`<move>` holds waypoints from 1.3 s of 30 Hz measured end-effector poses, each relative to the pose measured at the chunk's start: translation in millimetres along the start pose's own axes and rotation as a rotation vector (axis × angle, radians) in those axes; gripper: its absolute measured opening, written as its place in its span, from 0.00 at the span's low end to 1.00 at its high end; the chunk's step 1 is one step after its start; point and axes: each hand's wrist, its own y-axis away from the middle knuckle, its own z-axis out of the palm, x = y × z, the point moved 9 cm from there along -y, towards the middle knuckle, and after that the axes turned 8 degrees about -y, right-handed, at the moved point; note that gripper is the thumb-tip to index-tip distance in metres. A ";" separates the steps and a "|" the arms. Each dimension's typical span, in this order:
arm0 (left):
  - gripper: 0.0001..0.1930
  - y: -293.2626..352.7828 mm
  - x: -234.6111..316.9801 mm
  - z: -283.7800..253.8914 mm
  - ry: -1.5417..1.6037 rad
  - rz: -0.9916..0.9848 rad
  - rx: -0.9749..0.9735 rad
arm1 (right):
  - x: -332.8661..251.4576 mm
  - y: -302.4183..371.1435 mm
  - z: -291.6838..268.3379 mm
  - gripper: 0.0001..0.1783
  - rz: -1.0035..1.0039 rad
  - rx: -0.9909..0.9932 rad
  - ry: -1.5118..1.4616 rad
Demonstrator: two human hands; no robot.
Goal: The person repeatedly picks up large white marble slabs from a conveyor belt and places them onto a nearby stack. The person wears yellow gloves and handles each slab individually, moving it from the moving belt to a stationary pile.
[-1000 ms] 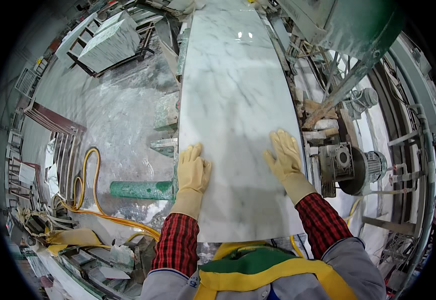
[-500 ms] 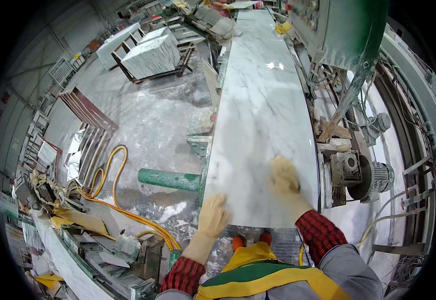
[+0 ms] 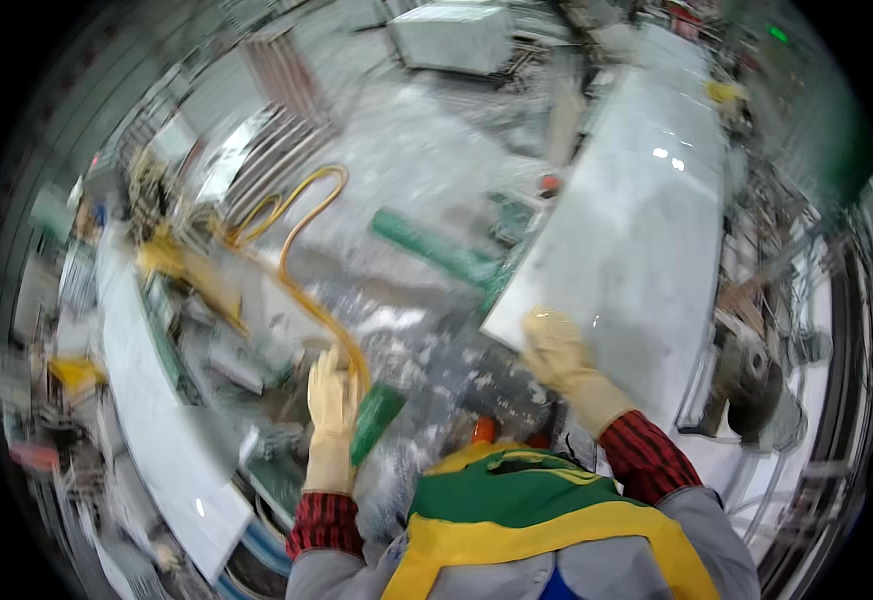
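My left hand point(image 3: 333, 400), in a cream glove, is stretched out in the air over the floor, its fingers extended and holding nothing. It is nearest to a green metal post point(image 3: 378, 412) and a yellow hose. My right hand point(image 3: 560, 350), gloved the same way, is at the near left corner of a long pale marble slab point(image 3: 627, 220) with grey veins. Its fingers look extended along the slab's near edge, with nothing held; whether they touch the stone is unclear. The picture is smeared by motion.
A second pale slab point(image 3: 162, 400) lies along my left, beside stone offcuts. A yellow hose point(image 3: 307, 290) loops over the floor. A green pipe point(image 3: 437, 245) juts out left of the main slab. A motor point(image 3: 757, 390) sits at its right. A stone block point(image 3: 452, 35) stands far off.
My view has swung left, so the marble slab now appears further right and tilted. My left hand has left the slab and moved left. My right hand has shifted to the slab's near left corner.
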 end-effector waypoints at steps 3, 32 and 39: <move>0.09 30.8 -50.3 -28.3 0.018 -0.251 -0.038 | 8.3 42.1 -25.5 0.27 -0.124 0.069 0.122; 0.22 387.0 -268.3 -85.6 -0.284 -1.148 0.207 | 95.0 211.8 -13.4 0.30 0.167 0.107 0.217; 0.20 382.5 -263.0 -90.9 -0.318 -1.141 0.196 | 102.5 259.4 30.8 0.34 0.321 -0.020 -0.054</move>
